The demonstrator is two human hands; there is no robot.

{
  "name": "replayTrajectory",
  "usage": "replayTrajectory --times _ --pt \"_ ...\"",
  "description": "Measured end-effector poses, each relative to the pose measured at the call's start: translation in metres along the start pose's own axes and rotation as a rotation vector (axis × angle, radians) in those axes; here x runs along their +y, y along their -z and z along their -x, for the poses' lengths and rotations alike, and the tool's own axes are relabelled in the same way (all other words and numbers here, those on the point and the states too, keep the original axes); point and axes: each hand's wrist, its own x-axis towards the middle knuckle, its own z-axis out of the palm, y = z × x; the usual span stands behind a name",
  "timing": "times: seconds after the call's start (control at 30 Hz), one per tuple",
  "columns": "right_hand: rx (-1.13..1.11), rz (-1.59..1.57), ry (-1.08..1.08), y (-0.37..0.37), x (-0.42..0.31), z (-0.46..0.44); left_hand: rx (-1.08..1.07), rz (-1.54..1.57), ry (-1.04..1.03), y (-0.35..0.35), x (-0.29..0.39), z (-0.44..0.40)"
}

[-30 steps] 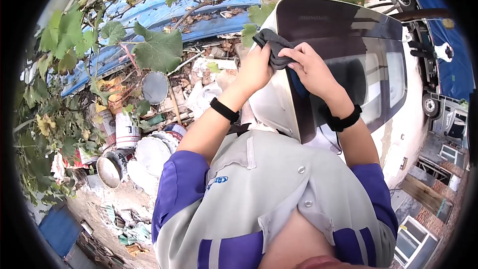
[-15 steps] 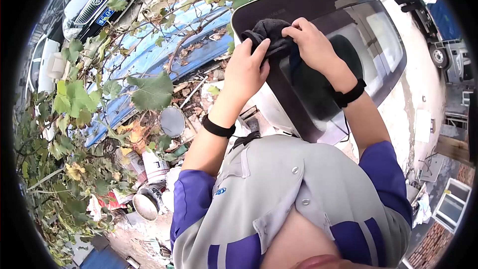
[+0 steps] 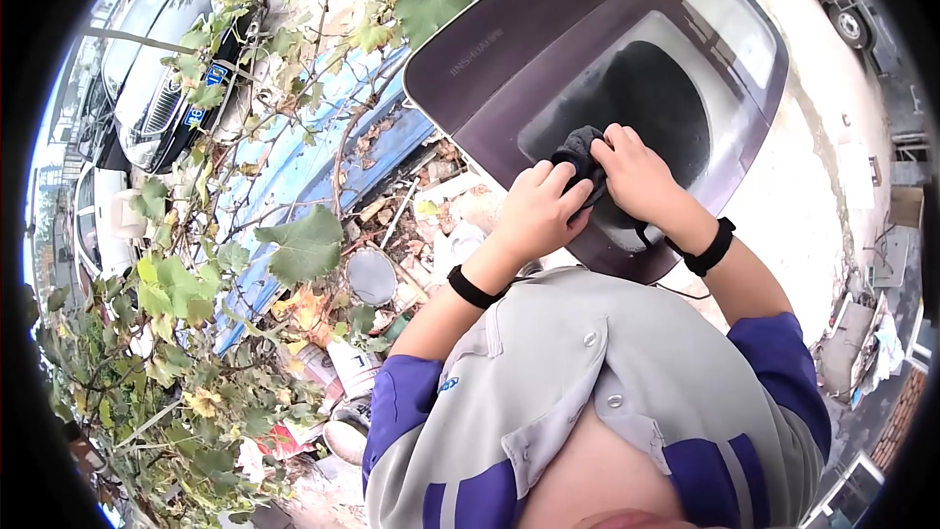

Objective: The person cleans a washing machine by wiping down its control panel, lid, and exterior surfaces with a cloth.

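Bunched between my two hands is a piece of black cloth (image 3: 582, 149); its exact kind cannot be made out. My left hand (image 3: 539, 211) is closed on its left side, fingers curled toward it. My right hand (image 3: 638, 174) pinches its right side. Both hands are over the near edge of a washing machine (image 3: 490, 93) with a dark purplish top and a raised rim. Behind the cloth, the tub opening (image 3: 641, 103) shows a dark interior within a pale, translucent surround.
On the left, vine leaves (image 3: 304, 245) hang over a blue sheet (image 3: 284, 171) and scattered rubble. A round grey lid (image 3: 372, 277) and a white bucket (image 3: 352, 367) lie among it. A parked car (image 3: 157, 108) stands at upper left; a vehicle wheel (image 3: 850, 27) shows at upper right.
Both hands have brought the black cloth down toward my body, from the panel's far left part to the near side of the tub opening. The cloth looks more tightly bunched. My view has shifted.
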Motion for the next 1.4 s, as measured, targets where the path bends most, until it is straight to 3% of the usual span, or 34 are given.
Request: replayTrajectory --times 0.1,0.27,0.33,0.37,0.4,0.5,0.67,0.7,0.8,0.87,0.97,1.07,1.27,1.4 --pt "0.031 0.037 -0.028 -0.007 -0.005 -0.022 -0.036 -0.113 0.068 0.016 -0.013 -0.010" --pt "0.072 0.058 -0.005 -0.008 -0.012 -0.089 0.162 -0.482 0.341 0.034 -0.072 -0.023" --pt "0.044 0.023 -0.058 -0.004 -0.029 -0.088 0.142 -0.501 0.342 0.034 -0.074 -0.023" --pt "-0.106 -0.002 -0.123 0.002 -0.039 -0.084 0.115 -0.494 0.389 0.031 -0.069 -0.023" --pt "-0.218 0.012 -0.188 0.007 -0.046 -0.076 0.117 -0.494 0.398 0.029 -0.066 -0.021" --pt "-0.226 -0.022 -0.156 0.007 -0.046 -0.029 0.112 -0.452 0.397 0.021 -0.049 -0.013" --pt "-0.214 -0.151 -0.107 0.010 -0.015 0.056 0.079 -0.116 0.129 -0.009 0.011 0.026" --pt "-0.110 -0.153 -0.070 0.014 -0.008 0.066 0.075 -0.041 0.072 -0.015 0.021 0.028" --pt "-0.143 -0.353 0.008 0.025 0.020 0.061 -0.087 -0.045 0.034 -0.014 0.035 0.023" --pt "-0.254 -0.375 -0.012 0.039 0.028 0.033 -0.098 -0.138 0.101 -0.005 0.034 0.004" --pt "-0.107 -0.069 0.131 0.021 0.037 -0.003 -0.072 -0.422 0.289 -0.003 0.029 -0.012" --pt "-0.306 0.008 0.158 0.030 0.042 -0.007 -0.092 -0.518 0.339 -0.020 0.043 -0.009" --pt "-0.016 -0.012 0.297 0.012 0.117 0.103 -0.102 -0.597 0.385 -0.101 0.167 -0.013" --pt "0.168 -0.441 0.227 0.010 0.173 0.169 -0.066 -0.470 0.333 -0.165 0.204 -0.042"
